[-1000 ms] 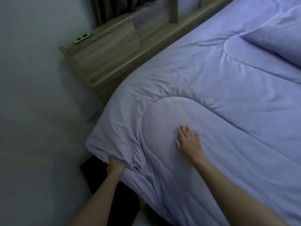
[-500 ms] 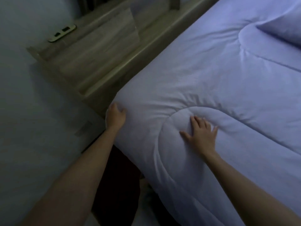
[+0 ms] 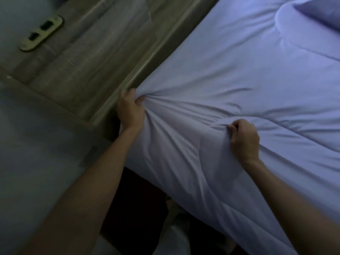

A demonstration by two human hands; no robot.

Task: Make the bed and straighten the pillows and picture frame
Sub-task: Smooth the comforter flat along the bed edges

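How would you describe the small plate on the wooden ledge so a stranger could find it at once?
Start at the lilac comforter and cross its left edge to the wooden headboard ledge. At the ledge's far left end lies a pale oval plate. Its two dark rectangular openings set it apart from the plain wood grain around it.

A bedroom in a home, dimly lit; a bed fills the right side, covered by a lilac quilt [image 3: 239,74] with a pillow [image 3: 323,10] of the same colour at the top corner. A wooden headboard [image 3: 88,57] with a ledge runs beside it against a plain wall [image 3: 27,144]; a socket plate [image 3: 41,33] sits on top.
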